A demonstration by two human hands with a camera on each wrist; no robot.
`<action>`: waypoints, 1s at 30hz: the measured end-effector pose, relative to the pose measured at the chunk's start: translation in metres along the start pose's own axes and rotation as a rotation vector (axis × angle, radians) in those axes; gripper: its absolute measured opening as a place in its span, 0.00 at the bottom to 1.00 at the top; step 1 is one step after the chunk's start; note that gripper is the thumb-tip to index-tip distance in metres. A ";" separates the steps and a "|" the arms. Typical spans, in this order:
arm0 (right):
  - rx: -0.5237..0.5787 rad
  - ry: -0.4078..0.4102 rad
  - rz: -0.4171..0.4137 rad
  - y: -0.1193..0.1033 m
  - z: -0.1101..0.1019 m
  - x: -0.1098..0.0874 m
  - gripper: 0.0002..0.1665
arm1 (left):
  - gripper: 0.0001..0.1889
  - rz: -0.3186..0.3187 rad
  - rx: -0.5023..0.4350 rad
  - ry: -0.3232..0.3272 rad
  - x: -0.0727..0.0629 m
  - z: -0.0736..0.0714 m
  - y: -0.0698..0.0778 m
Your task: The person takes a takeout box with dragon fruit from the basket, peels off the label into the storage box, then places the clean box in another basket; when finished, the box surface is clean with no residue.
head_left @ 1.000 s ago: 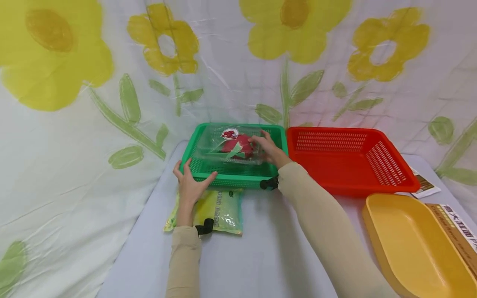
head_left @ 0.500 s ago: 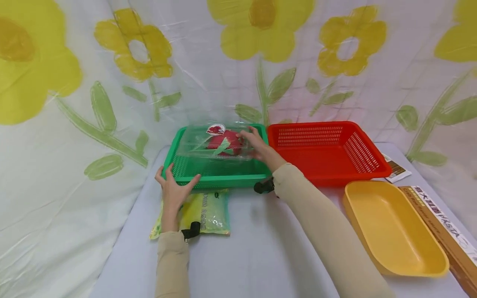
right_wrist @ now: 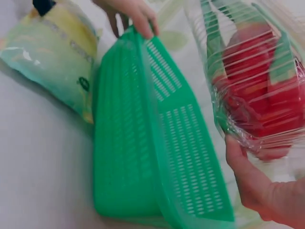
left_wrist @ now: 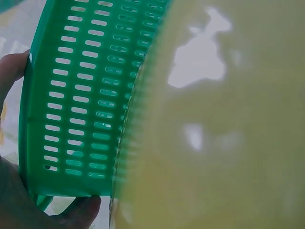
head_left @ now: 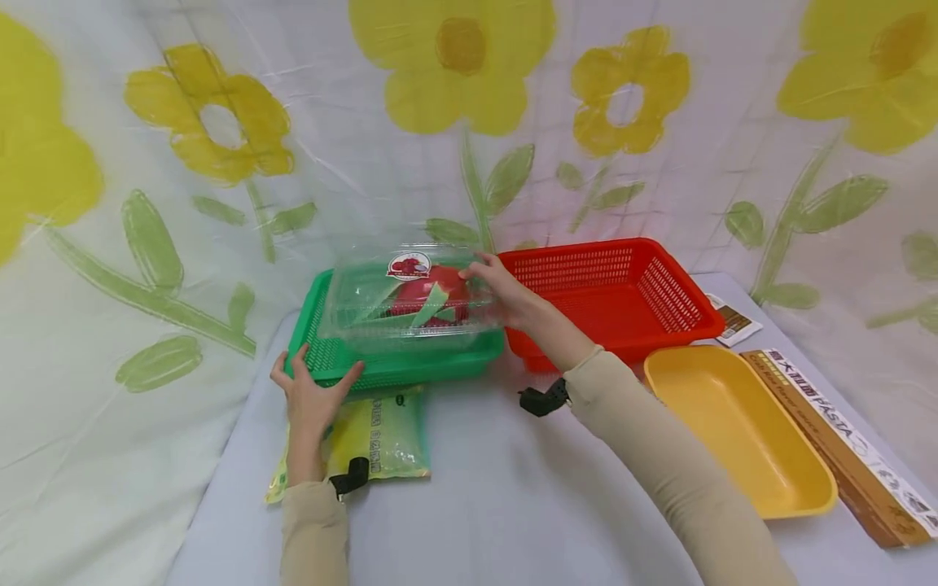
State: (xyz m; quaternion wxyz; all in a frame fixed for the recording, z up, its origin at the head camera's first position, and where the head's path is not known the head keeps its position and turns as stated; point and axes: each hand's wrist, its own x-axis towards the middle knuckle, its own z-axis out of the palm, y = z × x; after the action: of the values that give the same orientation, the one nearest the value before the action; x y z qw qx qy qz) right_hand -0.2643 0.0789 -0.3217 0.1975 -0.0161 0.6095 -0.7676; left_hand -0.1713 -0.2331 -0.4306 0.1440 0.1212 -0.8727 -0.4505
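Observation:
My right hand (head_left: 506, 291) grips the right end of a clear plastic box (head_left: 352, 305) with a round label. Inside the box is a red dragon fruit (head_left: 410, 297) with green leafy tips; the right wrist view shows the fruit (right_wrist: 252, 71) through shiny clear plastic. The box is over the green basket (head_left: 440, 368), hiding most of its inside. At the basket's near left corner my left hand (head_left: 311, 399) holds the rim, thumb in front and fingers at the left side. The left wrist view shows fingers and thumb around the slotted green wall (left_wrist: 81, 119).
A yellow-green bag (head_left: 396, 443) lies in front of the green basket, partly under my left forearm. To the right stand a red basket (head_left: 608, 321) and a yellow tray (head_left: 740, 431). Beyond them are a pasta box (head_left: 843, 443) and a small packet (head_left: 733, 321). A flowered sheet hangs behind.
My right hand has lifted the clear box with the dragon fruit up and nearer to me. My left hand has stayed on the basket corner. The head view has turned right.

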 end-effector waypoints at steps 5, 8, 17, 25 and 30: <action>-0.031 -0.051 -0.010 -0.007 -0.008 -0.036 0.47 | 0.55 0.002 0.002 0.006 -0.001 -0.006 -0.005; -0.077 -0.070 -0.037 -0.012 -0.016 -0.058 0.45 | 0.53 0.021 0.001 0.008 0.002 -0.005 -0.006; -0.163 -0.063 -0.054 -0.014 -0.058 -0.119 0.44 | 0.55 0.000 -0.032 -0.011 0.007 0.000 0.003; -0.182 -0.021 -0.106 0.009 -0.091 -0.165 0.43 | 0.55 -0.002 -0.024 -0.003 0.009 0.000 0.001; -0.215 -0.018 -0.150 0.032 -0.110 -0.193 0.38 | 0.55 0.002 -0.020 -0.003 0.003 0.000 -0.003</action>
State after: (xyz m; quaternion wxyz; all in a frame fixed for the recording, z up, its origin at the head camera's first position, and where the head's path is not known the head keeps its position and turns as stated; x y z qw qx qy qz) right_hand -0.1062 0.2376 -0.3386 0.1419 -0.0894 0.6835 -0.7104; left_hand -0.1741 -0.2358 -0.4321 0.1445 0.1181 -0.8685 -0.4592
